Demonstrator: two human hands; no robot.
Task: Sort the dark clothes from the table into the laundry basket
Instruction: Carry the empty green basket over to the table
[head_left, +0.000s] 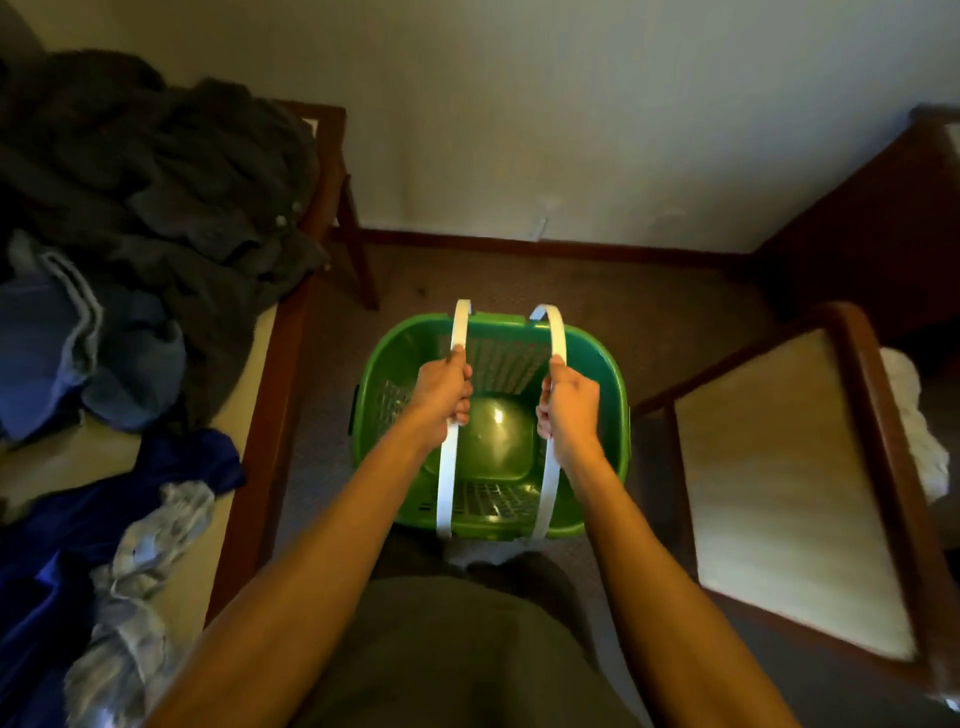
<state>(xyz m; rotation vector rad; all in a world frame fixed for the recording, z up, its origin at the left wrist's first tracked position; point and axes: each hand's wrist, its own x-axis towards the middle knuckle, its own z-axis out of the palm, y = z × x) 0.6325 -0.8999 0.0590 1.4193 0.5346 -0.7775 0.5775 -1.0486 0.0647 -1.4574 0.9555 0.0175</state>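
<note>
A green laundry basket (592, 364) sits low over the carpet in front of me, with nothing inside it. It has two white handles. My left hand (441, 392) grips the left white handle (448, 467), and my right hand (569, 402) grips the right white handle (551, 467). On the table (260, 415) to my left lies a heap of clothes: a dark grey pile (171, 182) at the back, a blue garment (57, 343), a dark navy garment (78, 530) and a light grey garment (135, 597) near me.
A wooden chair with a cream seat (779, 483) stands close on the right of the basket, a white cloth (914, 431) hanging off its far side. Dark wooden furniture (872, 234) fills the back right corner. A wall and baseboard (519, 244) run behind the basket.
</note>
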